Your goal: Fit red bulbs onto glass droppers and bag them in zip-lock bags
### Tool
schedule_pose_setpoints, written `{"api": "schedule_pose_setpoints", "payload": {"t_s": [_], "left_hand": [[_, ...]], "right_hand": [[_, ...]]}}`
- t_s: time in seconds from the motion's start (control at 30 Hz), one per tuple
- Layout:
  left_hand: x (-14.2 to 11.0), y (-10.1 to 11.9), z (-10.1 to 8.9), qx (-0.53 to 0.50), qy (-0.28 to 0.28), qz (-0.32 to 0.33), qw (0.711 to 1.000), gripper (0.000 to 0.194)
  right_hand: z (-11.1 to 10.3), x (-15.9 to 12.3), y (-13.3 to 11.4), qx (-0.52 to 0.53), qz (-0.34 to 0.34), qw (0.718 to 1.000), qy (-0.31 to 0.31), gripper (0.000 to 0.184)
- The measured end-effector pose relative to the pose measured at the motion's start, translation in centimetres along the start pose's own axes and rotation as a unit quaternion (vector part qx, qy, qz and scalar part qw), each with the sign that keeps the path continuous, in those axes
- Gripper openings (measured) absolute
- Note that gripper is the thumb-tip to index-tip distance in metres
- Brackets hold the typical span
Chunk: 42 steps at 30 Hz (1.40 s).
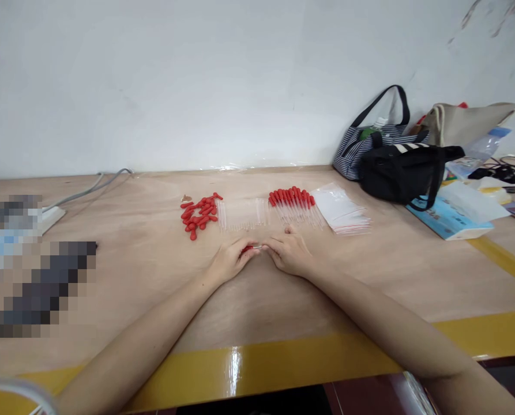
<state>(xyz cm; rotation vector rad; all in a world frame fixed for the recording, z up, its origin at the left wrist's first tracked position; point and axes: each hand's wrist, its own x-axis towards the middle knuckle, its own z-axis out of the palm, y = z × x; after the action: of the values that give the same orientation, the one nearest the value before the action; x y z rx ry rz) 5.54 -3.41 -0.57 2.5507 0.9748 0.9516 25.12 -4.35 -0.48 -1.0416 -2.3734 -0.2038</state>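
My left hand (232, 257) is closed on a red rubber bulb (249, 248), partly hidden by its fingers. From the other side, my right hand (289, 251) pinches a thin clear tube (258, 247) whose end meets the bulb between the hands. Beyond my left hand lies a loose heap of red rubber bulbs (203, 214). Several clear thin tubes (243, 215) lie side by side in the middle. Behind my right hand is a row of droppers with red bulbs (292, 199) on clear tubes. Next to them is a stack of clear plastic bags (341, 208).
A striped bag (348, 151) and a black bag (398, 176) stand against the wall at right. A blue tissue pack (450, 216) lies before them. Yellow tape (266, 360) runs along the front edge. At left are a grey cable (84, 190) and blurred-out items (45, 291).
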Motion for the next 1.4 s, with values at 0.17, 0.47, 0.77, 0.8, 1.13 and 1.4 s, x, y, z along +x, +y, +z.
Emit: {"api": "schedule_pose_setpoints", "payload": {"t_s": [0.17, 0.47, 0.77, 0.8, 1.13, 1.4], "left_hand": [[0.2, -0.3, -1.0, 0.049, 0.042, 0.012, 0.998, 0.018], [0.1, -0.1, -1.1, 0.097, 0.04, 0.032, 0.994, 0.016], [0.1, -0.2, -1.0, 0.088, -0.01, 0.039, 0.995, 0.018], [0.1, -0.2, -1.0, 0.089, -0.014, 0.042, 0.995, 0.018], [0.3, -0.4, -1.2, 0.113, -0.011, 0.021, 0.993, 0.018], [0.2, -2.3, -1.4, 0.125, 0.131, -0.123, 0.976, 0.043]], "right_hand": [[-1.0, -0.4, 0.7, 0.017, 0.037, 0.999, 0.007, 0.027], [-1.2, -0.8, 1.1, -0.005, 0.004, 0.999, 0.042, 0.023], [-0.7, -0.8, 0.9, -0.007, -0.002, 1.0, 0.02, 0.034], [-0.6, -0.7, 0.9, -0.007, -0.001, 1.0, 0.016, 0.035], [-0.9, -0.1, 0.7, -0.035, 0.012, 0.999, -0.025, 0.033], [-2.5, 1.0, 0.9, -0.031, 0.183, 0.982, -0.039, 0.028]]}}
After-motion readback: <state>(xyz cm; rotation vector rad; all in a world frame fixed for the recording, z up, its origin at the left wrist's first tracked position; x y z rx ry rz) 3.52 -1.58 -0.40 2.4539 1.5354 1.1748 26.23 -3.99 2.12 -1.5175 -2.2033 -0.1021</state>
